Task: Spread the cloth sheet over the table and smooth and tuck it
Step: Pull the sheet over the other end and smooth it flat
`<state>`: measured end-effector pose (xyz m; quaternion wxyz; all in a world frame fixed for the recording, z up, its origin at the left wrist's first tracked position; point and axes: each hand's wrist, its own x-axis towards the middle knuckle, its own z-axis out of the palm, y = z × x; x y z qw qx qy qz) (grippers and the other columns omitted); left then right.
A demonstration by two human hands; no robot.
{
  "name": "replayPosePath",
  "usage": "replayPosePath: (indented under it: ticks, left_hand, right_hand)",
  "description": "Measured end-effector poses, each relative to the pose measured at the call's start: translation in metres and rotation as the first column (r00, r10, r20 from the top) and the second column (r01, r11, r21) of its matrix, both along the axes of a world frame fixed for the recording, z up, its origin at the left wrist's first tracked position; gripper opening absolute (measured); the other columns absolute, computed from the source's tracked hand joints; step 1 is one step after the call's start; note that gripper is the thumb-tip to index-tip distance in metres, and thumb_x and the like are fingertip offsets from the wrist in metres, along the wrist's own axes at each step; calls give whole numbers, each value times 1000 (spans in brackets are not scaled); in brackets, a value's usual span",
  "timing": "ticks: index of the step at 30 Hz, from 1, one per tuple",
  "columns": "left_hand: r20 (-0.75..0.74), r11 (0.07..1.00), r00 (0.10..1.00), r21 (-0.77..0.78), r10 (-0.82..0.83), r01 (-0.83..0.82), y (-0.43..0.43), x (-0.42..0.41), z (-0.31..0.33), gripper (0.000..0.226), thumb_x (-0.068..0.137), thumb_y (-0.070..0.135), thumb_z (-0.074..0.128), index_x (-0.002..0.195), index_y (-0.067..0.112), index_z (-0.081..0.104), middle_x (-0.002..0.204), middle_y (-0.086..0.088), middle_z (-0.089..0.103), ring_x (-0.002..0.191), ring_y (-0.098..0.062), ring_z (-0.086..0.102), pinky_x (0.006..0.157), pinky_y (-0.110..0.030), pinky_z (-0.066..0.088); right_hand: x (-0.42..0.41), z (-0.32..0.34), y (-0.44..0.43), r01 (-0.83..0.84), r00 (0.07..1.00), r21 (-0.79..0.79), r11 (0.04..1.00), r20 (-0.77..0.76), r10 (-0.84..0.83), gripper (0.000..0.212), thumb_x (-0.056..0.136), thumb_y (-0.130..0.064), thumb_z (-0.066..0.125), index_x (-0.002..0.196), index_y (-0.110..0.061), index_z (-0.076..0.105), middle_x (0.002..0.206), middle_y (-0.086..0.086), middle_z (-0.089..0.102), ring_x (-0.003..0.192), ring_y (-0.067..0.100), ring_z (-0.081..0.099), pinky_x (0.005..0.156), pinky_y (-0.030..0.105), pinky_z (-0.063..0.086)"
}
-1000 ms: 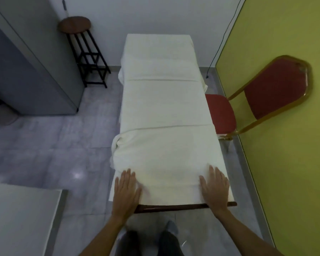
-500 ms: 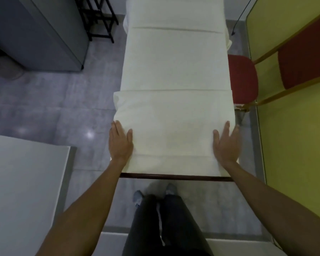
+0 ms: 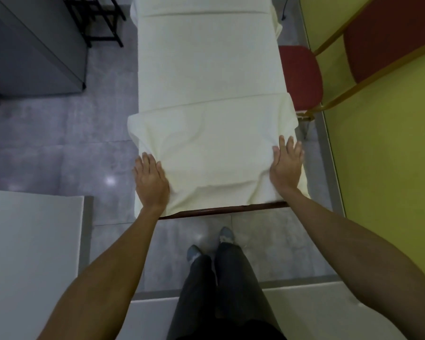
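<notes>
- We see a cream cloth sheet (image 3: 211, 148) lying along the whole length of a narrow table (image 3: 221, 210), running away from us; only the table's dark wooden near edge shows bare below the sheet's hem.
- The sheet's near part lies as an upper layer. Its far edge crosses the table as a slanted line, and its left side bulges out past the table's side.
- The left hand (image 3: 151, 184) rests palm down on the near left corner of the sheet, at the table's left edge, fingers straight and close together, gripping nothing.
- The right hand (image 3: 286, 165) lies flat on the sheet at the right edge, a little farther from us than the left, fingers straight and slightly spread.
- Soft creases run across the cloth between the two hands, and the hem sags toward the near edge.
- Just right of the table we see a red chair (image 3: 301, 77) with a gold frame, against a yellow-green wall (image 3: 383, 143).
- To the left stand a grey cabinet (image 3: 35, 52) and, beyond it, a black stool frame (image 3: 96, 23) on the grey tiled floor (image 3: 59, 143).
- A white surface (image 3: 30, 253) fills the lower left corner.
- Below us are dark trousers (image 3: 219, 290) and grey shoes (image 3: 193, 251).
</notes>
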<state>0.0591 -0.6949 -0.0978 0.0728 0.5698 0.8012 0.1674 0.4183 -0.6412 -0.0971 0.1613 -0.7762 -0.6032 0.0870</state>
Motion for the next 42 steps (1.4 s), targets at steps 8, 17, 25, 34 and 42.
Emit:
replayPosePath:
  ticks: [8, 17, 25, 34, 42]
  left_hand:
    - [-48, 987, 987, -61, -154, 151, -48, 2, 33, 48, 105, 20, 32, 133, -16, 49, 135, -35, 52, 126, -48, 52, 106, -55, 44]
    - [-57, 970, 974, -119, -219, 211, -106, 7, 37, 50, 105, 23, 31, 134, -14, 49, 133, -33, 55, 123, -46, 56, 103, -51, 43]
    - [-44, 973, 979, -127, -198, 191, -126, 11, 35, 49, 106, 23, 30, 134, -12, 50, 134, -32, 55, 125, -45, 54, 107, -52, 43]
    - [-9, 903, 909, -123, -417, 413, -92, 32, 47, 69, 102, 48, 36, 152, 2, 27, 159, -18, 28, 149, -32, 23, 122, -47, 20]
    - [101, 662, 740, -380, -665, 646, -59, 66, 35, 100, 84, 84, 10, 159, 19, 2, 165, -6, -13, 151, -29, -18, 122, -52, -5]
  right_hand:
    - [7, 41, -30, -16, 990, -73, 997, -137, 6, 51, 107, -33, 28, 149, -5, 40, 154, 24, 37, 145, 42, 29, 120, 48, 22]
    - [26, 32, -110, -37, 989, -3, 999, -142, 36, 43, 106, -24, 43, 141, 1, 50, 142, 28, 50, 135, 44, 44, 111, 57, 38]
    - [30, 29, -140, -25, 999, 17, 1000, -30, 25, 52, 108, -35, 28, 139, 0, 50, 138, 27, 53, 132, 44, 46, 111, 56, 36]
    - [-9, 56, -99, -172, 978, -13, 985, 115, 172, 68, 101, -52, 36, 151, -6, 32, 153, 21, 39, 144, 39, 30, 121, 52, 14]
    - [-42, 24, -73, -525, 797, -375, 764, 100, 596, 78, 95, -67, 12, 158, -22, 13, 165, 17, 5, 152, 37, 5, 122, 56, 9]
